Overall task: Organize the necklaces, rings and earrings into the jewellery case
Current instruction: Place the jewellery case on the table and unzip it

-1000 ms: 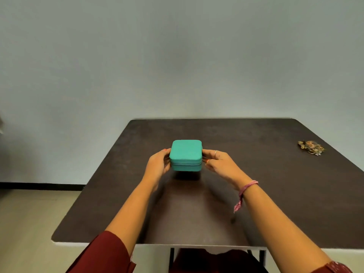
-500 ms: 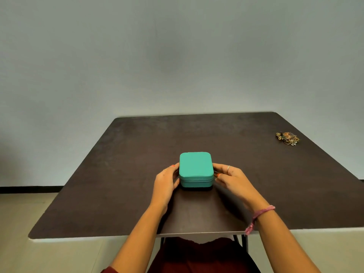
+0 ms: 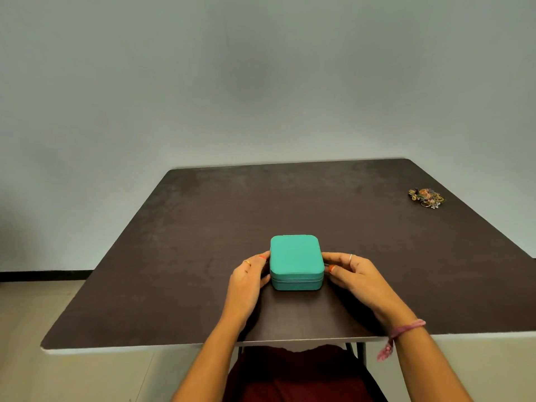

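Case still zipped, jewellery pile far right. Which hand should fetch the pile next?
Right, probably. The jewellery pile lies far right on the table; the right hand is on that side of the teal case, while the left hand can steady it.

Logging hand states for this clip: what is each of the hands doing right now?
Left hand: holds the left side of the closed jewellery case.
Right hand: holds the case's right side.
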Demonstrator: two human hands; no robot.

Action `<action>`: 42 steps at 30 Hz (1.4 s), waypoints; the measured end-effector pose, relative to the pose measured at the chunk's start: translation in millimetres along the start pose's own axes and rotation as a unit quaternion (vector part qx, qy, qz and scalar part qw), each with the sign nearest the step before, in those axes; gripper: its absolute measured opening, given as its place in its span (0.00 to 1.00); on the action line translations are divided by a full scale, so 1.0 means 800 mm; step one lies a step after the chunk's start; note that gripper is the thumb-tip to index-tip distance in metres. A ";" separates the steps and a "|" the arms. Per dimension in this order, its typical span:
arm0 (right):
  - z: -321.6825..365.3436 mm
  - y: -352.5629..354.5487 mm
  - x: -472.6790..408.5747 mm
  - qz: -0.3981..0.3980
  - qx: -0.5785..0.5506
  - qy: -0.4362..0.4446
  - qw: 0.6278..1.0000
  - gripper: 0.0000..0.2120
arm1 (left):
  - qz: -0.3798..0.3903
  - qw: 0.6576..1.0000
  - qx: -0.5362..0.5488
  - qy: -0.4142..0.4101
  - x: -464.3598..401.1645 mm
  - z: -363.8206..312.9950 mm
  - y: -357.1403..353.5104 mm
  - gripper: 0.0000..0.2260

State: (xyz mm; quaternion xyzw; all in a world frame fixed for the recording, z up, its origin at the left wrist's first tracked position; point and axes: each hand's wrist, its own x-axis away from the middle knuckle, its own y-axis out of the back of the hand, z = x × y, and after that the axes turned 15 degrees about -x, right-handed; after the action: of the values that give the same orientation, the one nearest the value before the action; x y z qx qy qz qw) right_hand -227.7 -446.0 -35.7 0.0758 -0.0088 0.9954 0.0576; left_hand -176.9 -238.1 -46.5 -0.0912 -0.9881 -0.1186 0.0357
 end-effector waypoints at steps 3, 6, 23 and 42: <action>-0.001 0.007 -0.016 -0.024 0.012 0.020 0.999 0.17 | 0.031 0.994 -0.088 -0.052 -0.006 0.004 0.008 0.22; 0.007 0.010 -0.043 -0.022 0.043 0.044 0.998 0.21 | 0.113 0.967 -0.209 -0.092 -0.023 0.001 0.014 0.50; 0.037 0.017 -0.120 0.161 0.242 -0.004 0.957 0.13 | 0.157 0.934 -0.287 -0.147 -0.059 0.009 0.004 0.51; 0.056 0.020 -0.131 0.137 0.250 -0.019 0.958 0.10 | 0.168 0.930 -0.299 -0.135 -0.061 0.007 0.005 0.50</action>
State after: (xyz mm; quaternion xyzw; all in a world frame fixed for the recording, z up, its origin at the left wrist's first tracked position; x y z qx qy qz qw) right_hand -119.7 -474.6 -7.6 0.1047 0.2293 0.9625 -0.0999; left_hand -128.9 -241.3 -55.6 -0.2770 -0.8726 -0.3876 -0.1076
